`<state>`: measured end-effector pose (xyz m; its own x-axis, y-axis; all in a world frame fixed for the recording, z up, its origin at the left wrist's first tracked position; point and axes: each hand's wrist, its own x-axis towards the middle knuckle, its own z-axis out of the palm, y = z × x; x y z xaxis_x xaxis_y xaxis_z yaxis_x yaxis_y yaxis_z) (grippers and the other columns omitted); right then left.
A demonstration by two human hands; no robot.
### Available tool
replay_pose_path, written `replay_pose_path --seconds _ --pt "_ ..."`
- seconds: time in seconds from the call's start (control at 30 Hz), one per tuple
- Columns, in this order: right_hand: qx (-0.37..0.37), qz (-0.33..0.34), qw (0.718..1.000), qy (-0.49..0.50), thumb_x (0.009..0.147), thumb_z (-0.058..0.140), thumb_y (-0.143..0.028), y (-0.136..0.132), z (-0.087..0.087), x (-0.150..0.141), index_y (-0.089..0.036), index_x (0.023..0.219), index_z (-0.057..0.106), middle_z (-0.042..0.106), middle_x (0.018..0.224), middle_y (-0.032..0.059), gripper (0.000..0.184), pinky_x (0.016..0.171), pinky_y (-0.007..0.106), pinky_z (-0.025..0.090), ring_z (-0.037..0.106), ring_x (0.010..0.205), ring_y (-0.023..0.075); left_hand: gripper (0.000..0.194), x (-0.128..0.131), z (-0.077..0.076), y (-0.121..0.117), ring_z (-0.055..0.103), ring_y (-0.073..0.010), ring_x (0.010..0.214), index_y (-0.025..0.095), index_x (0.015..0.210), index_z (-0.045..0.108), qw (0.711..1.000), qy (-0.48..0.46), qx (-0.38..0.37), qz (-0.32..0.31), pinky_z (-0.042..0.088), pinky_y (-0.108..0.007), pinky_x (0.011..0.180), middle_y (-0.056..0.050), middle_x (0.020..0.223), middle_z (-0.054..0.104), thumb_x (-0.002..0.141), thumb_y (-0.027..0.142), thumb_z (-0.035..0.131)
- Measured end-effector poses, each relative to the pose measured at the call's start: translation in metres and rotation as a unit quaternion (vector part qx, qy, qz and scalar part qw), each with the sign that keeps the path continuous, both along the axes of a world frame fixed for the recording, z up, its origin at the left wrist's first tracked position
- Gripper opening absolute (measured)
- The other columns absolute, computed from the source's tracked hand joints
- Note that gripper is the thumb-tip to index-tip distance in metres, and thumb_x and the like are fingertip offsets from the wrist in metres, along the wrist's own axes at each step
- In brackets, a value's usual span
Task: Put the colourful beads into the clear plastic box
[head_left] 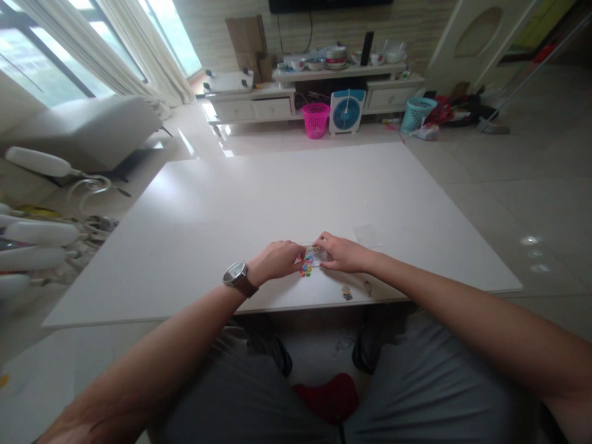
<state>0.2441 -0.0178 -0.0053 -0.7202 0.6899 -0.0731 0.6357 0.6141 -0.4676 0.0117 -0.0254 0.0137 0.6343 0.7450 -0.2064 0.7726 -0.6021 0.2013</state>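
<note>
Over the near part of the white table (277,197), my two hands face each other. My right hand (342,253) has its thumb and fingers around the edges of a small whitish, see-through piece (317,256), its kind too small to tell. My left hand (280,259), with a watch on the wrist, is closed at the left side of that piece; what its fingertips pinch is hidden. Small bright-coloured bits (306,270) show beside the left fingertips. Closer to the table edge lie a flat yellow-and-blue cartoon figure (346,293) and a small pale cut-out (368,288).
A clear plastic sheet (367,234) lies beyond my right hand. The table's near edge (287,310) runs just above my legs. Past the table stand a pink basket (316,121), a blue-and-white box fan (346,112) and a light-blue basket (416,115).
</note>
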Motion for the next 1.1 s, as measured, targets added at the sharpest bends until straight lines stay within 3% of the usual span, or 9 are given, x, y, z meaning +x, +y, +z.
replay_pose_path --seconds 0.23,0.7,1.1 --pt "0.001 -0.006 1.0 -0.007 0.086 0.07 -0.028 -0.0015 0.0025 -0.0009 -0.018 0.126 0.055 0.053 0.116 0.0097 0.043 0.081 0.032 0.048 0.062 0.088 0.0202 0.022 -0.0005 0.0036 -0.0006 0.068 -0.0195 0.077 0.026 0.107 0.066 1.0 -0.011 0.001 -0.006 0.043 -0.026 0.064 -0.004 0.089 0.074 0.092 0.036 0.054" --pt "-0.002 -0.005 1.0 -0.004 0.086 0.07 -0.026 -0.0014 0.0027 -0.0016 -0.018 0.126 0.056 0.053 0.116 0.01 0.043 0.079 0.032 0.048 0.061 0.086 0.0199 0.02 0.0 0.0059 -0.001 0.067 -0.0181 0.077 0.026 0.102 0.07 1.0 -0.015 0.006 -0.016 0.044 -0.026 0.066 -0.005 0.093 0.074 0.089 0.03 0.055" --pt "0.004 -0.002 1.0 -0.011 0.085 0.07 -0.026 -0.0009 0.0024 -0.0019 -0.016 0.125 0.056 0.053 0.115 0.0102 0.044 0.079 0.031 0.048 0.061 0.085 0.0196 0.022 0.0062 0.0043 -0.006 0.07 -0.024 0.081 0.022 0.1 0.071 0.999 0.037 0.024 0.008 0.048 -0.031 0.071 -0.01 0.093 0.074 0.091 0.035 0.056"
